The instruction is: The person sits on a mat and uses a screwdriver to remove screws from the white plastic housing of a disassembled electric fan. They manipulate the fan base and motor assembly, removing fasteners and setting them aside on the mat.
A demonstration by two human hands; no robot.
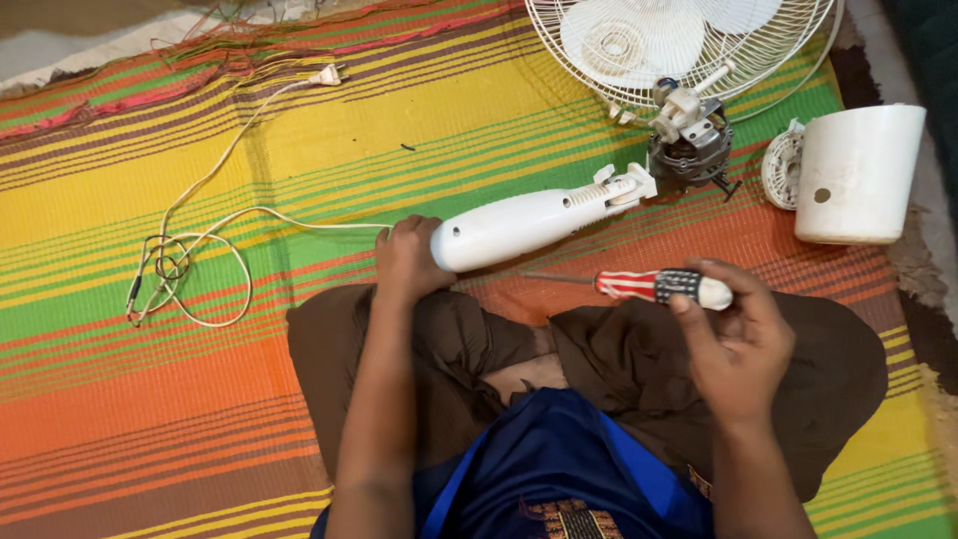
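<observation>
Beyond the right hand (733,344), up and away from the person, lies a white fan grille (689,40) with blades behind its wires, and just below it a bare fan motor (691,135) with a white plastic fitting on top. Further right of that hand stands a white cylindrical housing (856,175), with a small round vented cover (781,168) touching its left side. Left of the left hand (407,262) a white power cord (200,255) loops loosely over the striped mat (150,399) and runs up to a plug (327,74) well away from both hands. Nothing lies between the two hands except the person's folded legs in brown cloth.

The left hand is curled around the rounded near end of the white fan neck (534,222), which slants up toward the motor. The right hand is half closed, its fingers pinching the handle of a red-and-white striped screwdriver (659,285), the shaft pointing left toward the neck's near end but stopping short of it
</observation>
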